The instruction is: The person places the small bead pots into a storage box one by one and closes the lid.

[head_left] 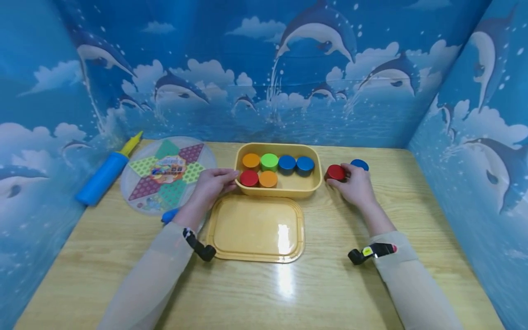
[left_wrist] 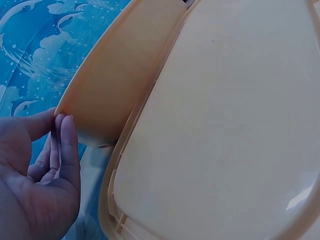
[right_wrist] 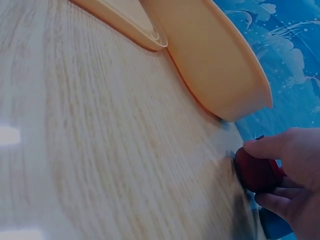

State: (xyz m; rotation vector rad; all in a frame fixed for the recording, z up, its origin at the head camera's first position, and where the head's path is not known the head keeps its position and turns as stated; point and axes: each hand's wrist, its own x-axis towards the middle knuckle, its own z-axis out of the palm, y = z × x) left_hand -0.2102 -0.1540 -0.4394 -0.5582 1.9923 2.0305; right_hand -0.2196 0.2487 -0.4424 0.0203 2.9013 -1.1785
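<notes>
A yellow plastic container (head_left: 277,193) stands near the back of the table, with several round coloured tubs (head_left: 269,162) in orange, green, blue and red inside. My left hand (head_left: 213,187) pinches its left end at the rim between thumb and fingers; the left wrist view shows this hand (left_wrist: 45,172) at the rim too. To the right of the container, my right hand (head_left: 355,185) grips a red tub (head_left: 336,172) by its sides, low over the wood. Just beyond that hand is a blue tub (head_left: 360,164), partly hidden by it; its side (right_wrist: 274,224) shows below the fingers in the right wrist view.
A yellow lid (head_left: 255,229) lies flat in front of the container. At left are a round star-patterned game board (head_left: 167,176), a blue pump with a yellow tip (head_left: 103,178) and a small blue item (head_left: 169,215) partly behind the left forearm. Dolphin-print sheets (head_left: 255,68) surround the table.
</notes>
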